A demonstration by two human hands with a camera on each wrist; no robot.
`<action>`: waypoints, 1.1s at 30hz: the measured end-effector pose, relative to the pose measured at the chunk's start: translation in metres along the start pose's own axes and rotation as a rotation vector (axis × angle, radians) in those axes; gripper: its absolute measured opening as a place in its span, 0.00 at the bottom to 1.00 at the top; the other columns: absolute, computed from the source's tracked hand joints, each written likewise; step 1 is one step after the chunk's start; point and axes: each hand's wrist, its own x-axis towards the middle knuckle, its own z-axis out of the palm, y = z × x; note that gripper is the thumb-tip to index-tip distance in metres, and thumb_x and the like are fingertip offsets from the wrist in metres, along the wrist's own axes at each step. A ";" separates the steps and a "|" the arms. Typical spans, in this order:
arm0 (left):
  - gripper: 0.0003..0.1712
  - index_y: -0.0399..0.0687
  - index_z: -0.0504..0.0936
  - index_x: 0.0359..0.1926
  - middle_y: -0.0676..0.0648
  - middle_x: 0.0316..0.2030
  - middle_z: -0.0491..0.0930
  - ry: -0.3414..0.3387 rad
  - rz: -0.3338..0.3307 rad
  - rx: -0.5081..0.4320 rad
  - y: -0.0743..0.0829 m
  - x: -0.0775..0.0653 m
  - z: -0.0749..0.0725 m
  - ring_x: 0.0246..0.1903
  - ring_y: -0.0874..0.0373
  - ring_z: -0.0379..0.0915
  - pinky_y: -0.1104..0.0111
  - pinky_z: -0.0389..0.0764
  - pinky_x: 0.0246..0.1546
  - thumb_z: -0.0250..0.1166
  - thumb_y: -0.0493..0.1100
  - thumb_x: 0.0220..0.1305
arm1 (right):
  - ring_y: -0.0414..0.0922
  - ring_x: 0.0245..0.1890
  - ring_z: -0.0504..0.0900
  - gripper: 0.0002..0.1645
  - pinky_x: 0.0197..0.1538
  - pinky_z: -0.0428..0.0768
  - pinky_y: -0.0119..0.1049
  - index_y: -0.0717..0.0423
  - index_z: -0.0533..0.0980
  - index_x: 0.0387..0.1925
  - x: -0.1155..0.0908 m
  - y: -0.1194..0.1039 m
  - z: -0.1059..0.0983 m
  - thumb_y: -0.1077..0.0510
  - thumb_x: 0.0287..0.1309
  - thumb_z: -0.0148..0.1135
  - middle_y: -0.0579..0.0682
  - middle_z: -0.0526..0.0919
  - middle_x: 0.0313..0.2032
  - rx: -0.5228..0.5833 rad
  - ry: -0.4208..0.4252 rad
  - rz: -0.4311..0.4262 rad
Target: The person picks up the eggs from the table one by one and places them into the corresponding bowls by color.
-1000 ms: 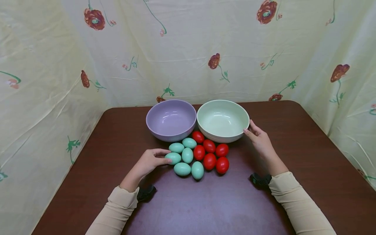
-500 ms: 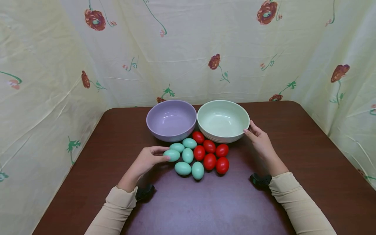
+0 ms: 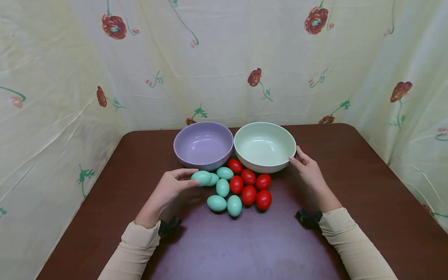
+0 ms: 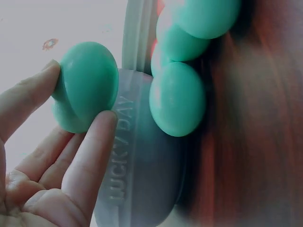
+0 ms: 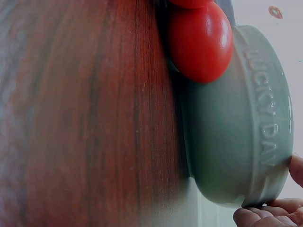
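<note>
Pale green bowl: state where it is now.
In the head view, the pale green bowl stands toward the far edge of the table, right of the purple bowl, behind the red eggs, with the right hand touching its right side.

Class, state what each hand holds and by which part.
Left hand: green egg, pinched by opposite sides. Right hand: pale green bowl, held at its right side, near the rim.

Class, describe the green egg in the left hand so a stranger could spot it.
On the brown table, find the purple bowl beside the pale green one. Just in front of it, a left hand pinches a green egg. Only it is held up; the other green eggs rest on the table.
</note>
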 end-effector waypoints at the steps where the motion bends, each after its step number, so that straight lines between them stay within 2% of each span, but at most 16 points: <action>1: 0.30 0.48 0.83 0.58 0.48 0.51 0.86 0.004 0.006 -0.009 0.002 0.001 0.000 0.45 0.65 0.81 0.74 0.79 0.48 0.76 0.51 0.54 | 0.50 0.78 0.48 0.44 0.75 0.56 0.49 0.48 0.42 0.78 0.000 0.000 0.000 0.45 0.72 0.53 0.48 0.42 0.78 0.001 0.000 -0.002; 6: 0.29 0.46 0.83 0.57 0.49 0.49 0.86 0.013 0.029 -0.036 0.009 0.004 -0.002 0.44 0.67 0.81 0.74 0.79 0.48 0.76 0.49 0.54 | 0.50 0.78 0.48 0.44 0.75 0.56 0.49 0.49 0.43 0.78 0.001 0.000 0.000 0.45 0.72 0.53 0.48 0.42 0.78 0.007 -0.002 -0.006; 15: 0.31 0.46 0.82 0.58 0.48 0.51 0.86 0.030 0.049 -0.014 0.023 0.012 -0.007 0.45 0.67 0.81 0.76 0.79 0.48 0.76 0.51 0.54 | 0.50 0.78 0.47 0.44 0.75 0.56 0.49 0.48 0.43 0.78 0.000 -0.001 0.000 0.44 0.72 0.53 0.48 0.42 0.78 -0.001 0.002 -0.001; 23: 0.29 0.46 0.82 0.57 0.50 0.50 0.85 0.026 0.070 -0.013 0.036 0.018 -0.013 0.48 0.65 0.79 0.76 0.78 0.50 0.76 0.49 0.55 | 0.50 0.78 0.48 0.44 0.75 0.56 0.50 0.45 0.42 0.78 -0.001 -0.001 0.000 0.43 0.72 0.52 0.48 0.42 0.78 -0.008 0.004 0.008; 33: 0.28 0.46 0.83 0.56 0.54 0.48 0.85 0.034 0.089 -0.003 0.047 0.027 -0.016 0.52 0.62 0.75 0.76 0.76 0.51 0.76 0.49 0.55 | 0.50 0.78 0.47 0.44 0.75 0.56 0.49 0.47 0.43 0.78 0.000 0.000 0.001 0.45 0.72 0.53 0.48 0.42 0.78 0.014 0.006 -0.004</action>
